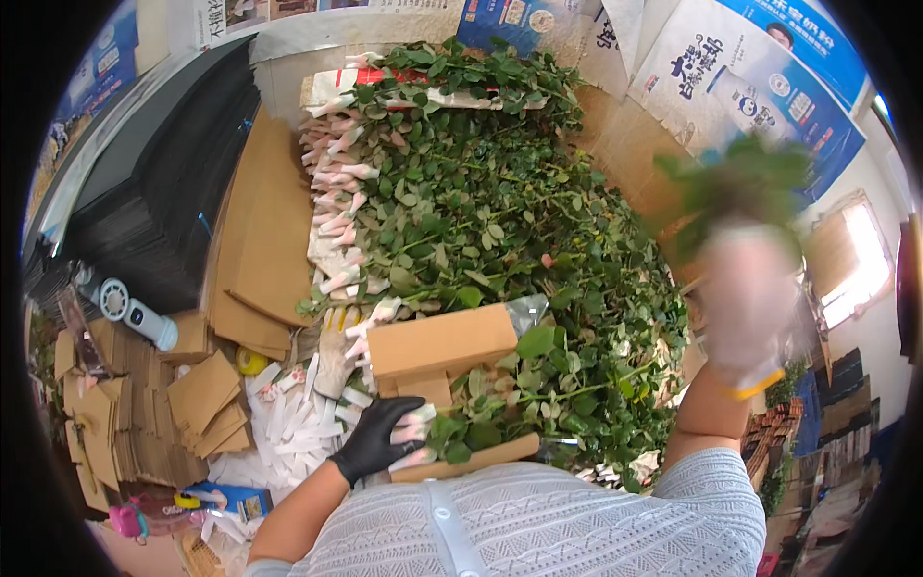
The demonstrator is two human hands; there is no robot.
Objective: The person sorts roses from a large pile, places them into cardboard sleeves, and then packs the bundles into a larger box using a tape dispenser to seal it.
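Observation:
My left hand, in a black glove, curls around several flower heads in white wraps near my body. Their leafy stems run to the right, between two cardboard pieces. My right hand, in a white glove with a yellow cuff edge, is raised at the right and blurred by motion. From it sticks a blurred clump of green leaves. Before me lies a large heap of leafy flower stems, their wrapped pinkish heads lined up at the left. A folded cardboard sleeve rests on the nearer stems.
White paper strips lie in a pile at the left, beside stacked cardboard pieces. A light blue handheld fan, a yellow tape roll, a spare glove and a pink-capped bottle are there too. Black sheets stand stacked behind.

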